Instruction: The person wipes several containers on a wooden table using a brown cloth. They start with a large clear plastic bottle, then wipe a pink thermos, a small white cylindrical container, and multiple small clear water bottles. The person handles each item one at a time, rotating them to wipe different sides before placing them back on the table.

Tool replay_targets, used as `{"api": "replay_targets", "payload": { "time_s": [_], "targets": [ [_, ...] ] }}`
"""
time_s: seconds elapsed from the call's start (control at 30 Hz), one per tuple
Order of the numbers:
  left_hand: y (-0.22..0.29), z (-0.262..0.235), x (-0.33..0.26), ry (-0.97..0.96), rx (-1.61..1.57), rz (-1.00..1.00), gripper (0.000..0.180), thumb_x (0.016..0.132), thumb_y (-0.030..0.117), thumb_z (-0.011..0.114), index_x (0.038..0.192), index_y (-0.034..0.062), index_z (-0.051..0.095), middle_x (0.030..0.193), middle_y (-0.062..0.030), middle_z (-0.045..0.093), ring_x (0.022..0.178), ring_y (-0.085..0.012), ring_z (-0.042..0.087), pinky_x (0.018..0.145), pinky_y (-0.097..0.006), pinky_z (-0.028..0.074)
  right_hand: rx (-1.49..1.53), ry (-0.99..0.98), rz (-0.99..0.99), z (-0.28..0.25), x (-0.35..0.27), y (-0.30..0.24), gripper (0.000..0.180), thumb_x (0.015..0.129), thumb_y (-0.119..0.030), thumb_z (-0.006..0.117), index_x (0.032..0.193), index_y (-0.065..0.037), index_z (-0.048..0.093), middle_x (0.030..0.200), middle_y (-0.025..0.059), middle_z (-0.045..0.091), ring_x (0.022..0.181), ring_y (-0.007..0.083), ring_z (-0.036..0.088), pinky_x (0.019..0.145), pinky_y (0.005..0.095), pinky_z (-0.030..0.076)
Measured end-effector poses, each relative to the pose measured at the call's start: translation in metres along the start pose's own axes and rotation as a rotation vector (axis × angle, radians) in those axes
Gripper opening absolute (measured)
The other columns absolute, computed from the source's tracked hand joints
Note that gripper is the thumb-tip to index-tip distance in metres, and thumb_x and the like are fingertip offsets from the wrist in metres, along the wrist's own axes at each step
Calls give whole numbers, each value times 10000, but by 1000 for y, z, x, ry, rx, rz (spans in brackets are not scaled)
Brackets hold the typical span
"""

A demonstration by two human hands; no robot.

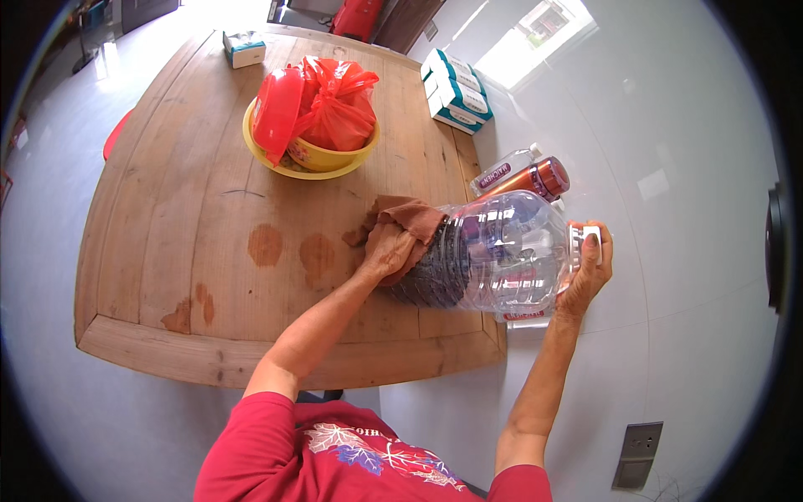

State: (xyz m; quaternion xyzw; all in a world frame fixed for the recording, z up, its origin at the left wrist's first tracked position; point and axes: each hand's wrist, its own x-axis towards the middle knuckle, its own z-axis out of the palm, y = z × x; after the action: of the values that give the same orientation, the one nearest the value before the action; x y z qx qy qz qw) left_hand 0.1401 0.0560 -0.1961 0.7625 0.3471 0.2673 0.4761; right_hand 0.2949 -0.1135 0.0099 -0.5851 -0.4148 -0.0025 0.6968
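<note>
A large clear plastic jug [514,251] is at the right side of the wooden table [217,201], its base toward the middle and its neck toward the right. Dark contents fill its lower part. My right hand [588,272] is closed round the neck, by the white cap [592,238]. My left hand [390,251] is closed on a brown cloth [410,216], pressed against the jug's lower side. Several darker stains mark the wood left of this hand. How far the jug is tilted I cannot tell.
Behind the jug are a copper-coloured thermos [548,177] and a clear bottle [508,170]. Farther back stand a yellow basin [314,174] holding red plastic bags [341,100], a stack of tissue packs [457,92] and a tissue box [244,50]. A pale wall [669,276] borders the right side.
</note>
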Motion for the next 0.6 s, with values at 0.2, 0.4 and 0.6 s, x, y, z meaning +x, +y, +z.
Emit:
{"api": "replay_targets", "payload": {
  "time_s": [0.2, 0.4, 0.6],
  "targets": [
    [-17, 19, -34, 186, -942, -364, 358, 843, 425, 600, 782, 75, 639, 694, -41, 625, 595, -206, 573, 545, -304, 427, 10, 5, 5, 4, 3, 1, 346, 887, -183, 649, 1143, 22, 539, 968, 126, 627, 898, 178, 586, 808, 297, 485],
    [0, 15, -84, 42, -1507, -447, 291, 754, 328, 755, 938, 159, 606, 749, 35, 587, 626, -64, 531, 511, -227, 387, 105, 26, 3, 16, 9, 3, 278, 907, -117, 615, 1137, 26, 550, 966, 93, 609, 869, 143, 585, 762, 266, 491],
    [32, -10, -94, 78, -1306, -365, 385, 753, 328, 792, 997, 100, 601, 900, -2, 616, 834, -82, 582, 655, -236, 457, 44, 167, 93, 12, 2, -7, 332, 892, -182, 646, 1130, 30, 555, 955, 73, 594, 864, 124, 575, 725, 246, 480]
  ]
}}
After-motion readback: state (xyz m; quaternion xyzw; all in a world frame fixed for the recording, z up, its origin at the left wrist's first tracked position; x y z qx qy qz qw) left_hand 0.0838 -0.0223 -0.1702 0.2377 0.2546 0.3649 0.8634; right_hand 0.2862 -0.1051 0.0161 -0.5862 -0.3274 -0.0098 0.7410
